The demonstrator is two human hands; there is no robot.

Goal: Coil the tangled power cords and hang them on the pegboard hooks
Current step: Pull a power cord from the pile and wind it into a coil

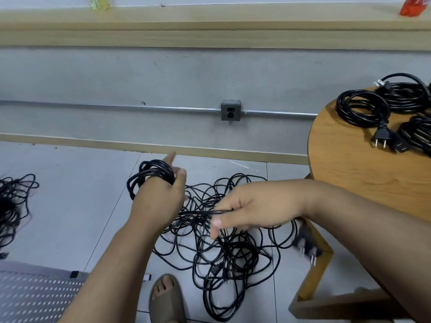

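My left hand (161,197) is raised over the floor with a black coil of cord (149,176) looped round its palm and fingers, thumb pointing up. My right hand (247,208) pinches a stretch of the same black cord (200,212) that runs left toward the coil. Below both hands a tangled pile of black power cords (224,248) lies on the tiled floor. A two-pin plug (305,243), blurred, hangs beside the table leg below my right wrist. The white pegboard (35,297) shows at the bottom left corner.
A round wooden table (345,164) stands at the right with coiled black cords (363,108) and a plug (381,136) on it. More tangled cord (14,203) lies at the left edge. A wall socket (230,110) sits on the grey wall. My sandalled foot (166,297) is below.
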